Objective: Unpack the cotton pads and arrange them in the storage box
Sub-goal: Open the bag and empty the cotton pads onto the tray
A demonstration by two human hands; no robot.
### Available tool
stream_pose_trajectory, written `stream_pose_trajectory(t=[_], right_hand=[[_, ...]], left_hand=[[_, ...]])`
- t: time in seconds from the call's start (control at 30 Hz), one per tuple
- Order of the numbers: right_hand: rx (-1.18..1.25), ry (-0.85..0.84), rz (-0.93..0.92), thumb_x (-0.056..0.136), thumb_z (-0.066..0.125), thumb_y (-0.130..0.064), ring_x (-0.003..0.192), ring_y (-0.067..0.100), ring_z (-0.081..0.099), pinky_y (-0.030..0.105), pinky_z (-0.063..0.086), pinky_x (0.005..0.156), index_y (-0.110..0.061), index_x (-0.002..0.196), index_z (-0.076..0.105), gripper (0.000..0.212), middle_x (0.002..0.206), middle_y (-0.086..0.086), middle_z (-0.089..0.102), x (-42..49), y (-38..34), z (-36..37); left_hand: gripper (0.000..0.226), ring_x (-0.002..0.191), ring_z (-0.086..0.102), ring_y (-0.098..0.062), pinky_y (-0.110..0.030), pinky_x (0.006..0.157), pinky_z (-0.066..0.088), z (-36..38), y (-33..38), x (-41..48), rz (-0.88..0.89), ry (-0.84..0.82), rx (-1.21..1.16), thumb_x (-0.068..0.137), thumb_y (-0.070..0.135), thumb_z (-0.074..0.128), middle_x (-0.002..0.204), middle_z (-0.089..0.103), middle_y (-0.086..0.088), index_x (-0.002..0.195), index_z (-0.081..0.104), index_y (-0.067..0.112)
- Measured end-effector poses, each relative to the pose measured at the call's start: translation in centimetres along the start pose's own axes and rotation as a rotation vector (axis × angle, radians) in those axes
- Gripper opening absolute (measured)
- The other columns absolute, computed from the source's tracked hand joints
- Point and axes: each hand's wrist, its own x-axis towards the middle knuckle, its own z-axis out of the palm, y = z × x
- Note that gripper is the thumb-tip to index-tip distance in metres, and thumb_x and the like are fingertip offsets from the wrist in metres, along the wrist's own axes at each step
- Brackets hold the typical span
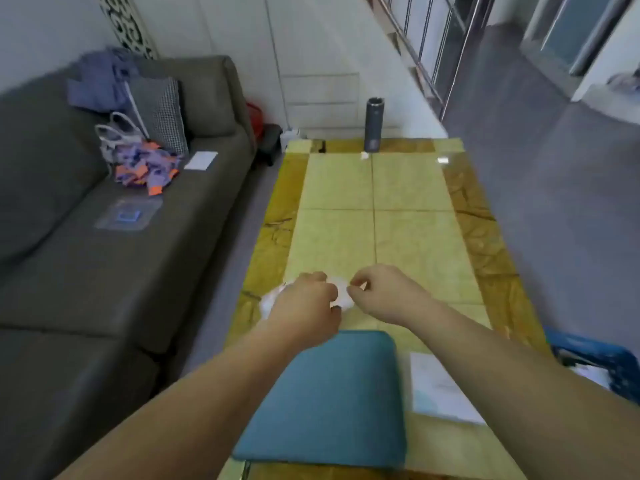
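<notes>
Fingers (329, 292) of the left hand (306, 301) are curled round a white pack of cotton pads (273, 301) and grip its body. The right hand (384, 292) faces it, with thumb and forefinger pressed together in a pinch on the end of the pack that shows between the two hands. Motion blur hides whether the pack rests on the worktop (408, 188) or is held just above it.

Purpose of the hold, as judged: the left hand steadies the pack while the right hand pinches the wrapper to tear or peel it open. The unpacking step is at its start, and no loose pads are visible.

Containers:
- A teal flat-topped item (332, 396) with rounded corners lies on the near end of the worktop, just below the hands. It may be the storage box, closed. Its contents are hidden.
- A blue crate (602, 362) stands beside the worktop on the right. Its contents cannot be made out.
- A clear plastic container (128, 214) lies on the sofa (104, 289), well apart from the hands, with something blue inside.

A white sheet (440, 386) lies to the right of the teal item. A grey flask (374, 124) stands upright at the far end of the worktop.
</notes>
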Motion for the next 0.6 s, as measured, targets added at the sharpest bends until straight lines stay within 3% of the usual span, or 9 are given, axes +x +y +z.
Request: stream_pose_trajectory(t=[0.03, 0.1, 0.17, 0.23, 0.37, 0.47, 0.6], right_hand=[[0.048, -0.006, 0.013, 0.085, 0.05, -0.052, 0.097, 0.019, 0.069, 0.041, 0.057, 0.091, -0.031, 0.114, 0.072, 0.042, 0.108, -0.011, 0.072, 0.7, 1.4, 2.7], [0.123, 0.037, -0.005, 0.084, 0.051, -0.049, 0.094, 0.019, 0.07, 0.041, 0.058, 0.088, -0.031, 0.109, 0.074, 0.038, 0.102, -0.011, 0.074, 2.1, 3.5, 7.5], [0.184, 0.107, -0.042, 0.091, 0.055, -0.04, 0.097, 0.02, 0.071, 0.041, 0.059, 0.088, -0.028, 0.112, 0.075, 0.031, 0.106, -0.008, 0.076, 3.5, 5.9, 13.1], [0.243, 0.205, -0.076, 0.094, 0.057, -0.032, 0.094, 0.018, 0.071, 0.038, 0.058, 0.087, -0.026, 0.112, 0.076, 0.027, 0.1, -0.009, 0.076, 4.8, 7.1, 15.6], [0.358, 0.286, -0.162, 0.086, 0.055, -0.031, 0.071, 0.021, 0.068, 0.042, 0.061, 0.075, -0.028, 0.085, 0.074, 0.019, 0.068, -0.011, 0.067, 5.8, 9.3, 20.8], [0.412, 0.293, -0.165, 0.086, 0.056, -0.03, 0.072, 0.031, 0.073, 0.048, 0.063, 0.071, -0.022, 0.081, 0.072, 0.019, 0.071, 0.002, 0.073, 4.7, 10.0, 22.4], [0.489, 0.359, -0.16, 0.089, 0.057, -0.03, 0.073, 0.032, 0.07, 0.046, 0.061, 0.073, -0.012, 0.08, 0.071, 0.024, 0.078, 0.012, 0.073, 0.5, 10.3, 23.0]], left_hand=[[0.032, 0.153, 0.024, -0.03, -0.045, 0.118, 0.032, 2.4, -1.1, 0.1, -0.022, -0.046, 0.079, 0.096, 0.038, 0.055, 0.161, 0.036, -0.007, 0.123, 0.068, 0.025], [0.038, 0.158, -0.011, -0.035, -0.056, 0.125, 0.006, 7.4, -3.8, 1.1, -0.087, -0.137, 0.241, 0.094, 0.039, 0.056, 0.172, 0.001, -0.012, 0.131, 0.063, 0.032], [0.047, 0.155, -0.021, -0.038, -0.062, 0.123, -0.002, 13.0, -6.6, 2.0, -0.176, -0.197, 0.261, 0.093, 0.042, 0.056, 0.171, -0.012, -0.012, 0.14, 0.054, 0.035], [0.055, 0.156, -0.01, -0.038, -0.06, 0.123, 0.008, 16.1, -8.5, 2.9, -0.198, -0.171, 0.239, 0.095, 0.045, 0.056, 0.171, -0.008, -0.008, 0.147, 0.047, 0.03], [0.043, 0.138, 0.031, -0.031, -0.049, 0.103, 0.035, 21.0, -10.2, 3.0, -0.129, 0.13, 0.246, 0.095, 0.035, 0.056, 0.156, 0.025, -0.001, 0.135, 0.05, 0.021], [0.042, 0.131, 0.037, -0.028, -0.047, 0.099, 0.036, 22.4, -10.3, 2.2, -0.098, 0.187, 0.268, 0.1, 0.034, 0.049, 0.15, 0.03, 0.001, 0.137, 0.044, 0.018], [0.047, 0.133, 0.035, -0.029, -0.047, 0.101, 0.034, 21.8, -8.3, -1.6, -0.094, 0.296, 0.211, 0.101, 0.037, 0.048, 0.154, 0.027, 0.001, 0.141, 0.041, 0.015]])
